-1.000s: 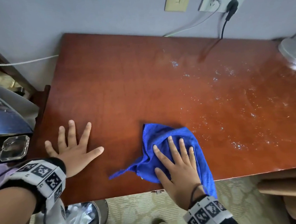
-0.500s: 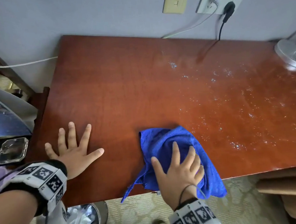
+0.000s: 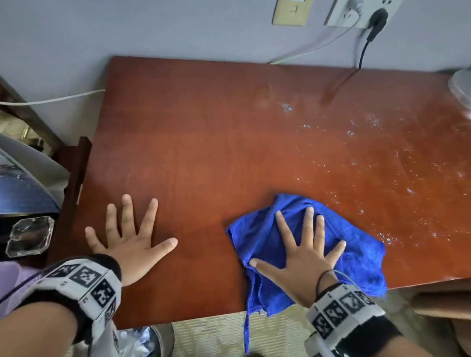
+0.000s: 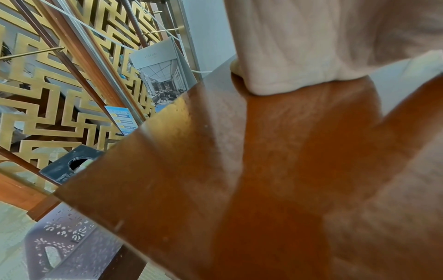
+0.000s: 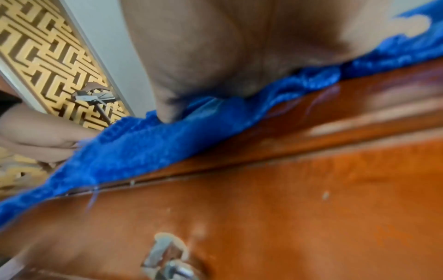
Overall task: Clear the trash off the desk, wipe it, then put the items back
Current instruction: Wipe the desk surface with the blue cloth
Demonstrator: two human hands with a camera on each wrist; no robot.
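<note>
Two flat hands on desk (image 3: 198, 142): left hand (image 3: 130, 241) splayed bare, right hand (image 3: 301, 254) pressing blue cloth (image 3: 354, 256); ashtray (image 3: 29, 236) left.

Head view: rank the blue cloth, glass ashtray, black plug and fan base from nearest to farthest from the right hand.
From the right hand:
1. Blue cloth, directly under the palm.
2. Fan base, far right corner of the desk.
3. Black plug, in the wall socket behind the desk.
4. Glass ashtray, off the desk's left end.

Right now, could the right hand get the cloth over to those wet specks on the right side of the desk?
Probably yes. The right hand lies flat on the blue cloth, and the wet specks start just beyond it, with only bare desk between. The fan base stands farther back.
</note>
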